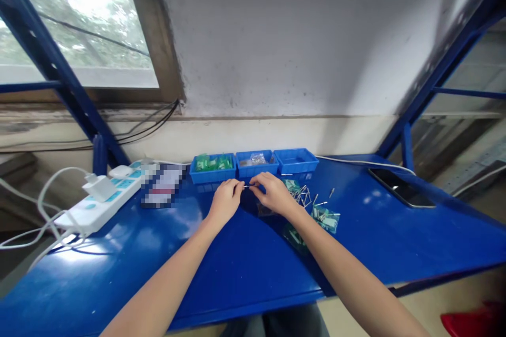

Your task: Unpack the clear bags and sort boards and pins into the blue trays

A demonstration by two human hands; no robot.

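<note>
On the blue tabletop (221, 279), our left hand (228, 196) and right hand (271, 192) each pinch one end of a thin pin (247, 186) — a fingertip grip (just before the bins (213, 175)) — with loose pins (302, 197) rightward.

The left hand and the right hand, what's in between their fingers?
A small thin piece bridges the gap from the left hand to the right hand. The head view shows it, too small to name.
</note>
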